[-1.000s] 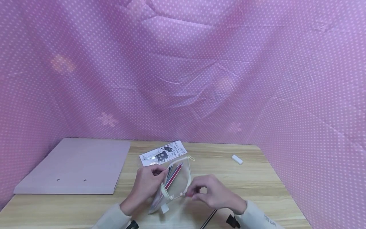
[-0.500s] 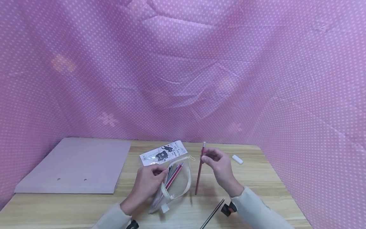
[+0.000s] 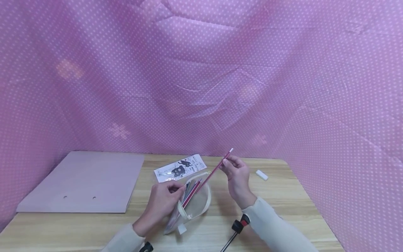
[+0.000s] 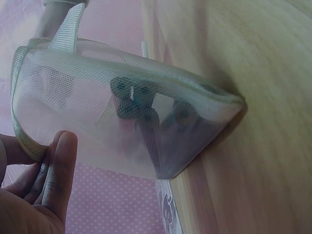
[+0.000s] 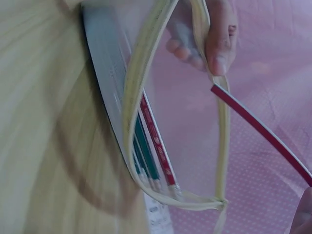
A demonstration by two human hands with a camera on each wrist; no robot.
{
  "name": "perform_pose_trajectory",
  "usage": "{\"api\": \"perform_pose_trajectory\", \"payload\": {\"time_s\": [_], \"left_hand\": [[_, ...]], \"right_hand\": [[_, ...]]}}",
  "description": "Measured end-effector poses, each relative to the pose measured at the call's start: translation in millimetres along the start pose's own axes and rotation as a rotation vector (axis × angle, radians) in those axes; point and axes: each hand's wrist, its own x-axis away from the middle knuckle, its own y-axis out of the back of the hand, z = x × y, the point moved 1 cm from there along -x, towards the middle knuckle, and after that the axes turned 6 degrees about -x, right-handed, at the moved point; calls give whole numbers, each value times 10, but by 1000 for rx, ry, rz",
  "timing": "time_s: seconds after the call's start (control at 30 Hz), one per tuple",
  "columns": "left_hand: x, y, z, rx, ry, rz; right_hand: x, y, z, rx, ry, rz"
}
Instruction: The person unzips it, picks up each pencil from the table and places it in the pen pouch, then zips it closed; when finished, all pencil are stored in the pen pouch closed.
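My left hand [image 3: 163, 199] pinches the rim of a see-through mesh pencil pouch [image 3: 208, 201], keeping its zip mouth spread. Inside lean several pencils; red [image 5: 157, 139] and green [image 5: 146, 151] ones show in the right wrist view. In my right hand [image 3: 237, 180] is a red pencil [image 3: 214, 171], pinched near its white-tipped upper end. It slants down to the left, its lower end overlapping the pouch mouth in the head view. Through the mesh [image 4: 87, 112], dark round pencil ends show in the left wrist view.
A dark pencil [image 3: 229, 242] lies at the table's front edge, partly behind the right wrist strap. Behind the pouch is a ruler set packet [image 3: 180, 168]. A small white block [image 3: 261, 175] lies right; a large pale folder [image 3: 85, 182] lies left. Pink cloth [image 3: 201, 87] surrounds the table.
My right hand lifted a red pencil from beside the pouch, held it upright, then tilted it and moved it left over the pouch mouth. My left hand has stayed in place.
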Motion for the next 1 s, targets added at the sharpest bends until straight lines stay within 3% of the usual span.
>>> {"api": "perform_pose_trajectory", "payload": {"time_s": [0.3, 0.63, 1.0], "left_hand": [[-4, 9, -9, 19, 1, 1], [6, 12, -11, 14, 5, 1], [0, -4, 5, 3, -7, -6]], "right_hand": [[-29, 54, -259, -15, -102, -95], [114, 93, -547, 38, -203, -83], [274, 89, -653, 127, -263, -64]]}}
